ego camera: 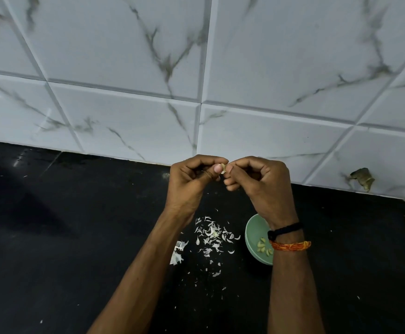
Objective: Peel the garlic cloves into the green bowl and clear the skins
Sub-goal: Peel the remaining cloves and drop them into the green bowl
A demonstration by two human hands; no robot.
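My left hand (192, 182) and my right hand (257, 183) meet above the black counter, fingertips together. Both pinch one small pale garlic clove (223, 168) between thumbs and forefingers; most of it is hidden by the fingers. Below my right wrist sits the green bowl (253, 233), partly covered by the forearm, with several peeled cloves (263, 247) inside. A scatter of white garlic skins (212, 235) lies on the counter between my forearms, left of the bowl.
The black counter (64, 237) runs to a white marbled tile wall (196, 80) behind. A larger papery piece of skin (178, 253) lies beside my left forearm. A chipped spot (363, 178) marks the wall at right. Small skin flecks dot the counter.
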